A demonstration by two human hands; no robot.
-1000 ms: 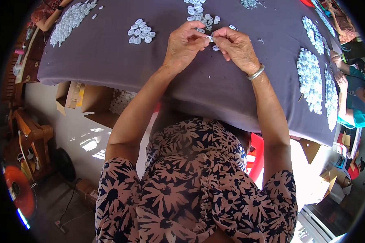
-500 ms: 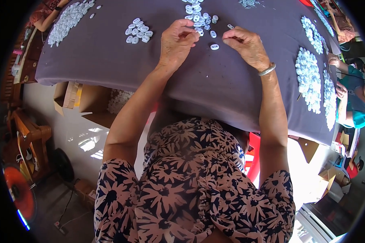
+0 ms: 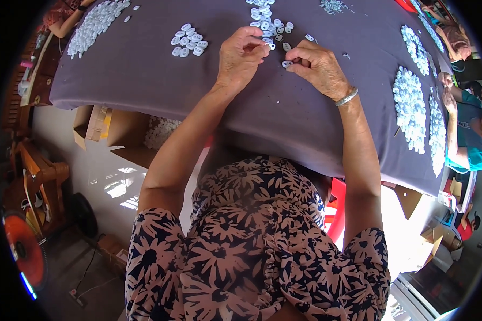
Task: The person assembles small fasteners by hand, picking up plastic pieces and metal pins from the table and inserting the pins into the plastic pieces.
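My left hand point(image 3: 242, 56) is closed above the table, with a small white oval plastic piece point(image 3: 271, 46) pinched between thumb and fingertips. To its right, my right hand point(image 3: 317, 67) has thumb and fingers closed on another white oval piece point(image 3: 287, 64) with dark openings in it. Just above those fingers lies a loose white oval piece point(image 3: 287, 47) on the cloth. Beyond my hands a cluster of similar white pieces point(image 3: 261, 13) runs to the far edge of the view. One more small piece point(image 3: 309, 37) lies past my right knuckles.
A dark cloth covers the table point(image 3: 171, 85). A small pile of white pieces point(image 3: 188, 40) sits left of my hands. Larger heaps lie at far left point(image 3: 93, 27) and right point(image 3: 411, 107); small metal parts point(image 3: 333, 6) lie beyond. Co-workers sit at both sides. A cardboard box point(image 3: 128, 131) stands below.
My right hand has come down and left onto the nearest loose oval piece and taken hold of it. My left hand keeps its pinch; the view has shifted slightly.
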